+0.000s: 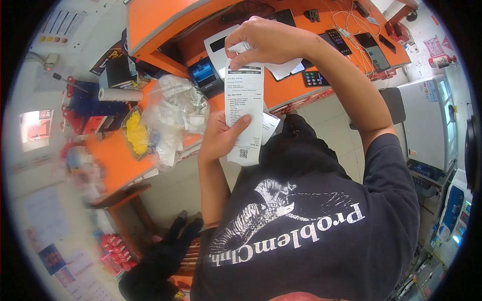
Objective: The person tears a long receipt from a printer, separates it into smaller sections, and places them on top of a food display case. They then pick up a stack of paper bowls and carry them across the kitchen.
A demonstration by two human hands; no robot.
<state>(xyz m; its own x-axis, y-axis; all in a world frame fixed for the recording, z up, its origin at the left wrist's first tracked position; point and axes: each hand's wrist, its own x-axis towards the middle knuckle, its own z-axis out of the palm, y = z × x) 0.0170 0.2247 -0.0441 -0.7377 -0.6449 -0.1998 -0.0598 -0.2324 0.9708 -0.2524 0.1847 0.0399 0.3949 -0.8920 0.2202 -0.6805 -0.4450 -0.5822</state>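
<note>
Receipt [244, 103]: long paper in left hand [219, 135].

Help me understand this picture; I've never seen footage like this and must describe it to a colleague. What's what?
There's no robot here: a camera on a person's head looks forward and down, giving this single picture. The left hand holds a long printed paper slip near its lower part; the right hand is at its upper end. On the orange desk are phones and tangled cables; at left, a clear plastic bag and something yellow.
</note>
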